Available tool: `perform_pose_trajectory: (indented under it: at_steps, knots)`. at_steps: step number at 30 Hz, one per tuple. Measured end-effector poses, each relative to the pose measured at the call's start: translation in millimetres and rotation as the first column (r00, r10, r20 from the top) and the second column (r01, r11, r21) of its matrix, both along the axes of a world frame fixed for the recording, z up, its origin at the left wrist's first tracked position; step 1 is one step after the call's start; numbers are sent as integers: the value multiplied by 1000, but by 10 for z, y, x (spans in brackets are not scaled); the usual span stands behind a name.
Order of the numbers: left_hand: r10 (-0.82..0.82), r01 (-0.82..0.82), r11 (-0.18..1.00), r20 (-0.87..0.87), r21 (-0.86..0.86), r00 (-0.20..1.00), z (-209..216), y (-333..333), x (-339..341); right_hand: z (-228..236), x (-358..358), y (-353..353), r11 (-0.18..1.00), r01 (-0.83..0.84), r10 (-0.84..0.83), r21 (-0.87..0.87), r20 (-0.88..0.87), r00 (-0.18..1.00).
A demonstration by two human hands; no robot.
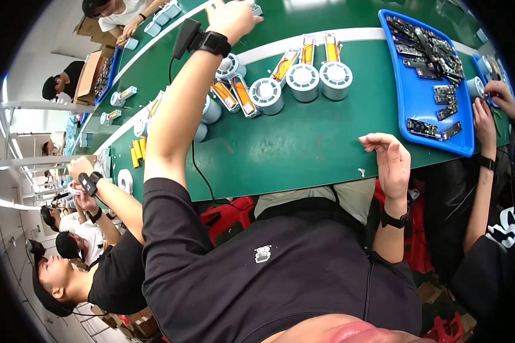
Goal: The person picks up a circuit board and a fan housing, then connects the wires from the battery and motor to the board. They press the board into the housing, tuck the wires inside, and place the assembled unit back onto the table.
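Observation:
My left hand (234,22) reaches far across the green table, its fingertips partly cut off by the top edge. A small pale grey part (257,10) shows at its thumb side and seems gripped there, mostly hidden by the hand. My right hand (390,163) hovers at the table's near edge, fingers loosely bent and apart, with nothing in it. Between them stand several pale blue round housings (302,80) with slotted tops. Narrow frames holding orange battery cells (308,51) are beside them. More housings (212,110) are partly covered by my left forearm.
A blue tray (409,108) of black circuit boards (423,48) lies at right. Beyond it, a co-worker's hands (486,108) work on a pale housing (475,87). A black cable (197,166) crosses the table. Yellow cells (137,151) and other co-workers are at left.

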State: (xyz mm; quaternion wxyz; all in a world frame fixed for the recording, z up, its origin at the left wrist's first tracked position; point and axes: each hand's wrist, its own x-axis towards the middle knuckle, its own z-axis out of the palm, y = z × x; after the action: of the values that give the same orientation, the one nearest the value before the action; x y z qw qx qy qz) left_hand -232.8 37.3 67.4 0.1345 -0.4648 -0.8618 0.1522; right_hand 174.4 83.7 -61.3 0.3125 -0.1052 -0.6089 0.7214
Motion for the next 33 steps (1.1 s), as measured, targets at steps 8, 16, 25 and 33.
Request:
perform_pose_trajectory:
  at_steps: [8,16,25,33]
  knots:
    - [-498,486,864,75,132,864,-322,36,1689,504,42,75,907,-83,-9,413,214,977]
    - [-855,834,516,187,198,484,-264,-618,2154,860,396,962,617,-10,-490,787,394,778]
    - [-884,689,437,138,578,446,-186,-1261,2179,1017,401,1127,449,-485,-450,750,659,602]
    - [-761,244,606,461,757,457,-189,-1563,1887,767,127,925,435,227,-553,871,60,831]
